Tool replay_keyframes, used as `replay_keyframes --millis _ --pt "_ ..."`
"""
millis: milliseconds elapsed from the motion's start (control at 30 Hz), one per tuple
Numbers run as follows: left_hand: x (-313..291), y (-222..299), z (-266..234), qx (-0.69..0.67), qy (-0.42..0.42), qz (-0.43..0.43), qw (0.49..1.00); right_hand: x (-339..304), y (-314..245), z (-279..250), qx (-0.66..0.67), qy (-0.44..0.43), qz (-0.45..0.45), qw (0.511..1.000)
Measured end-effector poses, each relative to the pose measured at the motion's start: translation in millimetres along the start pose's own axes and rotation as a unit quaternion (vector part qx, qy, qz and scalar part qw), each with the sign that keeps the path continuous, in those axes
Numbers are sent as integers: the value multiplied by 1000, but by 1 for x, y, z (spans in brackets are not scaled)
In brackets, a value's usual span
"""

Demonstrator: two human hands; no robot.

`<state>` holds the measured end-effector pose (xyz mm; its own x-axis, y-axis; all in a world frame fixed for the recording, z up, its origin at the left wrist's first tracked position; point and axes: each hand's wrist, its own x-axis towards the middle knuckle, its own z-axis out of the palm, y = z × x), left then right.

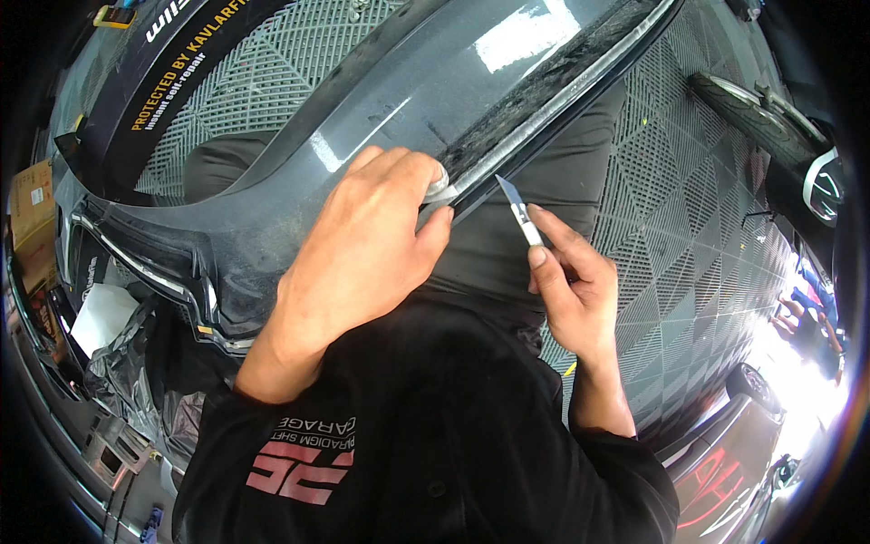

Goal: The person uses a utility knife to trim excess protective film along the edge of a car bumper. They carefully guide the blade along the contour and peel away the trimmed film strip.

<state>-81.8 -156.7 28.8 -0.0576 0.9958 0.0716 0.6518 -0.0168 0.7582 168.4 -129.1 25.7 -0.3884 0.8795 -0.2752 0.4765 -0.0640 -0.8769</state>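
Your left hand (367, 227) rests on the large, dark grey, curved panel (408, 91) that lies slanting across your lap, its fingers curled at the edge; you have thumb and index finger near each other beside a shiny whitish scrap, though I cannot tell whether they are clamped on it. Your right hand (580, 281) is closed on a slim knife (526, 227), pinching its pale, smooth handle between thumb and fingers, with the flat, pointed metal blade angled up and leftward, just beside the panel's rim. The panel's smooth skin throws back hard white reflections and is dusty in places, while a long, glossy, silvery strip (580, 95) runs along its edge. Below the panel you have soft, creased dark trousers (562, 172), and around you spreads a ribbed, grey plastic tile floor (662, 263) patterned in diamonds.
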Motion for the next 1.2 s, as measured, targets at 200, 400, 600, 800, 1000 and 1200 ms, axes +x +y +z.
replay_keyframes --millis 200,400,600,800,1000,1200 --pt "-1 -6 -4 -4 -18 -16 1000 2 9 13 12 12 -16 1000" --pt "1 -6 -6 -22 -2 -46 999 -13 19 35 37 36 -14 999" --pt "1 -6 -9 -24 -7 -53 998 -14 27 41 54 51 -29 997" --pt "3 -6 -11 -35 -11 -44 998 -22 28 46 56 38 -30 997" --pt "4 -6 -10 -32 -9 -40 999 -33 24 50 25 -3 -33 999" --pt "4 -4 -13 -32 -18 -59 998 -38 22 50 6 -40 -47 998"
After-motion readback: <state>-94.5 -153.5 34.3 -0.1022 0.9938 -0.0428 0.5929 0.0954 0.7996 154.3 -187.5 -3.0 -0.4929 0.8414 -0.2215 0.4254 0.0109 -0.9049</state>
